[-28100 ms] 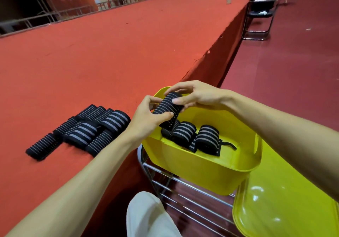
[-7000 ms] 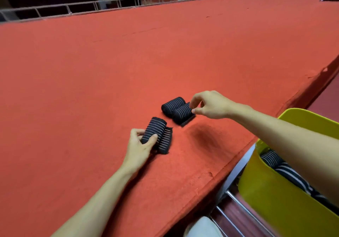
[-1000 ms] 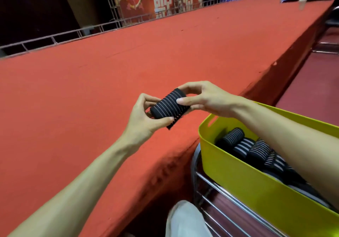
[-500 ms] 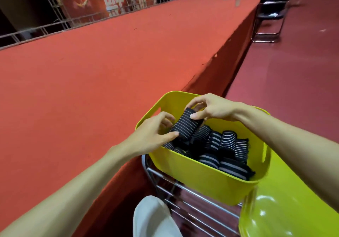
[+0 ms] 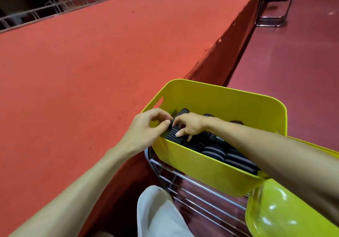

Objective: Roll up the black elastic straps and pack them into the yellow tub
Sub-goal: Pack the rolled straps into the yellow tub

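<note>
You have one tub [image 5: 220, 99] on a wire rack [image 5: 192, 191] beside the red stage [image 5: 91, 71]. At least six rolled straps [image 5: 213, 150] show inside it, but your right forearm covers part of the row, so the full count is unclear. Both hands work at the tub's left end: your left hand [image 5: 146, 128] pinches the end of one roll [image 5: 173, 135] with curled fingers, and your right hand [image 5: 190, 125] curls over the same roll from above. A second yellow piece [image 5: 284, 214] at lower right is cut off.
</note>
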Motion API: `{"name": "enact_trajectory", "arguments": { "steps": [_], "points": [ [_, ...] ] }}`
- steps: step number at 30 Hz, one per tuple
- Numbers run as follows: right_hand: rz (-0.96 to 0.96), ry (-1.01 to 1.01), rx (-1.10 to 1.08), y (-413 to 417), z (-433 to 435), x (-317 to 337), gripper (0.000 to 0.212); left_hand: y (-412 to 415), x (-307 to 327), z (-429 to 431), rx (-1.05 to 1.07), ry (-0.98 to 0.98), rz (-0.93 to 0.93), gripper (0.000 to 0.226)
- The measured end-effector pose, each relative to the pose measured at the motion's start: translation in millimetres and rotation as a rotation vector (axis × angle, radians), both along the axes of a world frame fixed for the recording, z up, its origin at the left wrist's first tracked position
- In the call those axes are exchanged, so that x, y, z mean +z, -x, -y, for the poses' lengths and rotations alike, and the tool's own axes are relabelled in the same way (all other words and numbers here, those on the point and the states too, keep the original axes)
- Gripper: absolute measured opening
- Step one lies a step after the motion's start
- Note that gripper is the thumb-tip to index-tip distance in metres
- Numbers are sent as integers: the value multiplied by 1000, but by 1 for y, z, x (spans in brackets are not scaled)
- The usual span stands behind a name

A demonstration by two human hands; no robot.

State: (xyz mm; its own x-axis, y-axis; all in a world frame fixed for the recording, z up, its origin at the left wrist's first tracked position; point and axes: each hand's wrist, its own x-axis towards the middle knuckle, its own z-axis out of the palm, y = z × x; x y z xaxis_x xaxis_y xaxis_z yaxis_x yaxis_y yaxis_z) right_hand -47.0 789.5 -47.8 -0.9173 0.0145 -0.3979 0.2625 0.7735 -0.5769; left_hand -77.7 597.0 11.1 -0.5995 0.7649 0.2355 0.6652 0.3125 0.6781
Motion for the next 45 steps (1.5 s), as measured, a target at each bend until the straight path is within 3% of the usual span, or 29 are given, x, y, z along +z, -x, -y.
{"name": "enact_trajectory", "arguments": {
  "steps": [4,9,14,18,28,35,39,45],
  "points": [
    [-103,-297,90,3,1,0,53,-3,-4,5,5,-74,54,12],
    [-181,-430,47,-7,8,16,40,-11,-8,17,34,-169,93,11],
    [-331,-347,-111,-46,22,65,20,-25,-3,32,4,-274,76,10],
    [-462,-320,-211,-86,42,97,17,-41,-5,40,-26,-346,98,12],
    [-653,-334,-505,-226,101,125,10,-115,-25,57,-133,-429,353,17],
    [-608,-268,-730,-320,89,75,11,-186,-65,27,-153,-284,562,14],
    [-492,-185,-816,-353,64,17,9,-208,-95,0,-122,-28,648,8],
    [-238,-248,-788,-366,37,-58,23,-223,-134,-40,34,329,601,21]
  ]
}}
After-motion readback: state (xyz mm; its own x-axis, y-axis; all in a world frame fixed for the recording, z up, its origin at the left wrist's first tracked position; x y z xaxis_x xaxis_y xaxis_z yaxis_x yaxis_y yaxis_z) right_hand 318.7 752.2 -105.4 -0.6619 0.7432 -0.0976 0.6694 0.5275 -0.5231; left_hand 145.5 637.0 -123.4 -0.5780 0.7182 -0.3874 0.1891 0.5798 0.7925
